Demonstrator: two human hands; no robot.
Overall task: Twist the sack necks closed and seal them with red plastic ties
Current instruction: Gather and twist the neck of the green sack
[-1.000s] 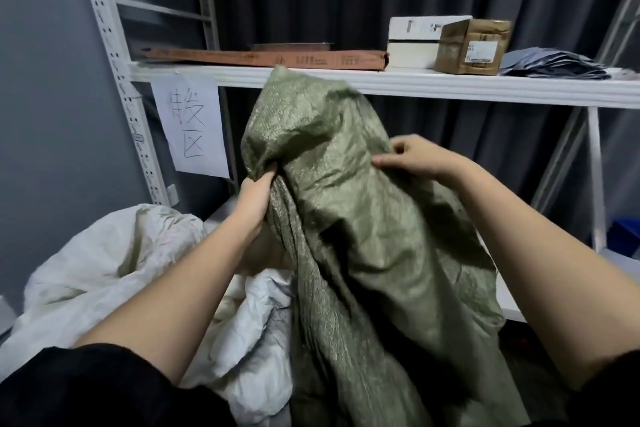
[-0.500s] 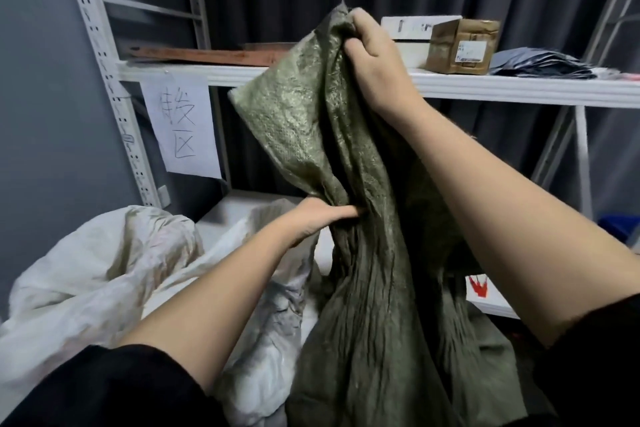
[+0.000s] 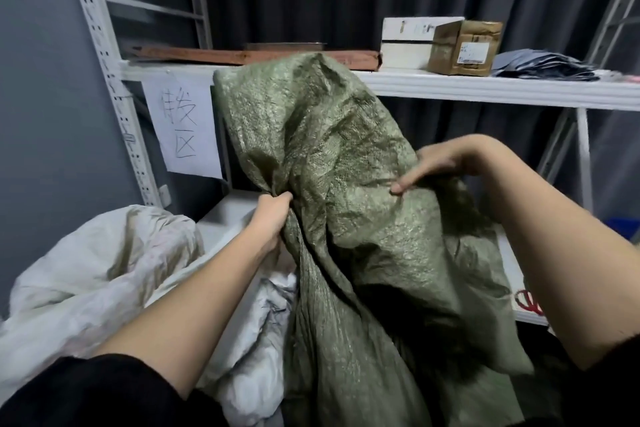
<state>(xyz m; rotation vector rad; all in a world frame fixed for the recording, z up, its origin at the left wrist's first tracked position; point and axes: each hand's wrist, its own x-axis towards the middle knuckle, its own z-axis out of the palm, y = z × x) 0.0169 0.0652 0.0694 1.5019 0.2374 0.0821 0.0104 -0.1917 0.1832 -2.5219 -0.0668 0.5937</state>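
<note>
The green woven sack (image 3: 346, 204) stands in front of the white shelf (image 3: 450, 88), its loose top flopped over and its contents hidden. The left hand (image 3: 272, 218) grips a bunched fold at the sack's left edge; the right hand (image 3: 440, 166) pinches the fabric on the right. Red plastic ties (image 3: 526, 302) lie on the lower shelf; a white sack (image 3: 104, 260) slumps at left

Green woven sack (image 3: 346, 201), crinkled, standing upright before the shelving, upper fabric bunched at its left side and flopped open toward the right; red plastic ties (image 3: 528, 302) lying on the low white shelf just beside it
</note>
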